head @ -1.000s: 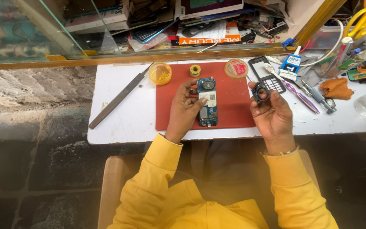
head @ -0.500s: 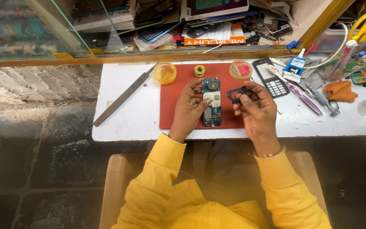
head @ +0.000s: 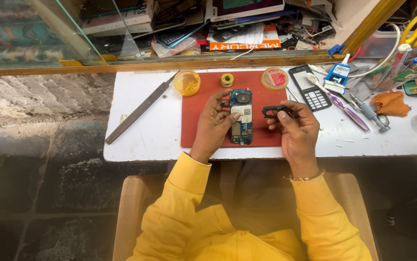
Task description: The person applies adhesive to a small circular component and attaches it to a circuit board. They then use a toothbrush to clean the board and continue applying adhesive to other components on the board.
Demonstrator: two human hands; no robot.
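Observation:
A blue phone circuit board (head: pixel 241 116) lies upright on a red work mat (head: pixel 198 121) on a white table (head: pixel 145 135). My left hand (head: pixel 215 121) rests on the mat with its fingers touching the board's left edge. Just right of the board, my right hand (head: pixel 293 126) pinches a small black part (head: pixel 273 111) between thumb and fingers, a little above the mat.
A long metal file (head: pixel 141 108) lies left of the mat. A yellow dish (head: pixel 187 82), a yellow tape roll (head: pixel 226 79) and a round tin (head: pixel 274 78) sit along the back. A keypad phone front (head: pixel 310 88), glue bottle (head: pixel 337 74), tools and an orange cloth (head: pixel 388 103) crowd the right.
My right hand has carried the black part leftward and down, from beside the keypad phone front to just right of the board. My left hand has stayed on the board.

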